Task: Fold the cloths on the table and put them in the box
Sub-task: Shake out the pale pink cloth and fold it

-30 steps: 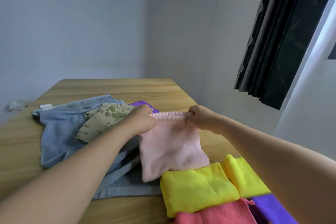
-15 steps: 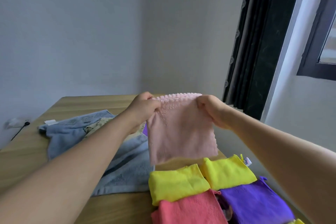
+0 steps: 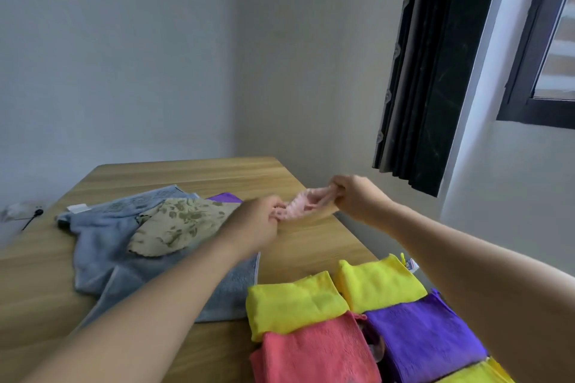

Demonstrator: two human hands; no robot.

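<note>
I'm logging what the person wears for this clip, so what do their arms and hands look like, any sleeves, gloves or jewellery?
Both forearms are bare up to the frame edge, with no sleeves showing. The left hand and right hand wear no gloves. No rings, watch or wristband can be seen, though the hands are slightly blurred.

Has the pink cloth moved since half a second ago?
Yes. The pink cloth hung open well above the table; now it is bunched between both hands, low, just over the table's far right edge.

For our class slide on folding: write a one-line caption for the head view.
Both hands, left hand and right hand, stretch a pink cloth above the wooden table.
</note>
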